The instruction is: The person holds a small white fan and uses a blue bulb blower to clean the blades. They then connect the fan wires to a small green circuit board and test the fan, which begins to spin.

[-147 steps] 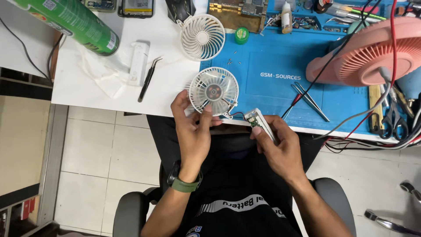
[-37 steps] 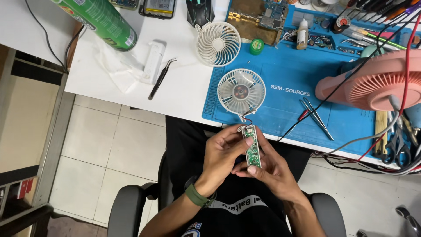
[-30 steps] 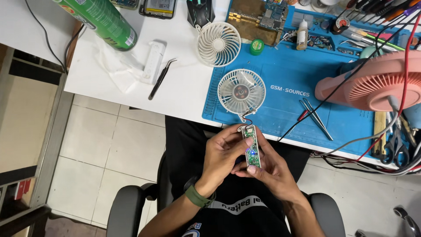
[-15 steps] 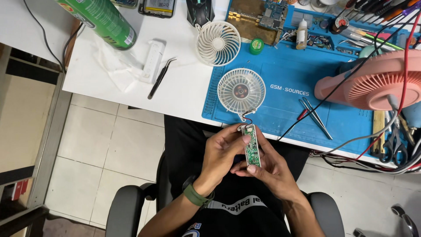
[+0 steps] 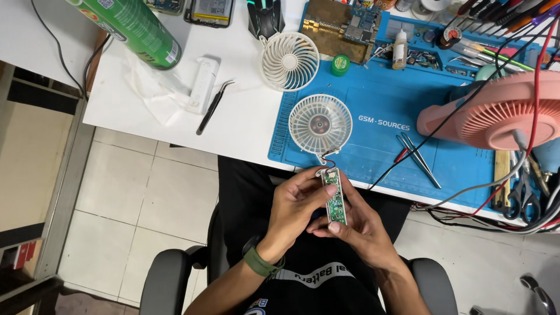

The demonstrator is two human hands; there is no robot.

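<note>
Both hands, left hand [image 5: 294,201] and right hand [image 5: 356,224], now grip the green circuit board [image 5: 335,198] lifted slightly higher, at 6 o'clock from the wired fan head [image 5: 320,123] on the mat.

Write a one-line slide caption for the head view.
Both hands, left hand and right hand, hold a green circuit board wired to a white fan head.

Bare green circuit board [image 5: 335,201] in clear glossy plastic, matt white plastic fan grille [image 5: 320,123], smooth blue mat [image 5: 373,151] seemingly rubbery, crumpled white tissue paper [image 5: 153,93], shiny metal tweezers [image 5: 419,158]
</note>
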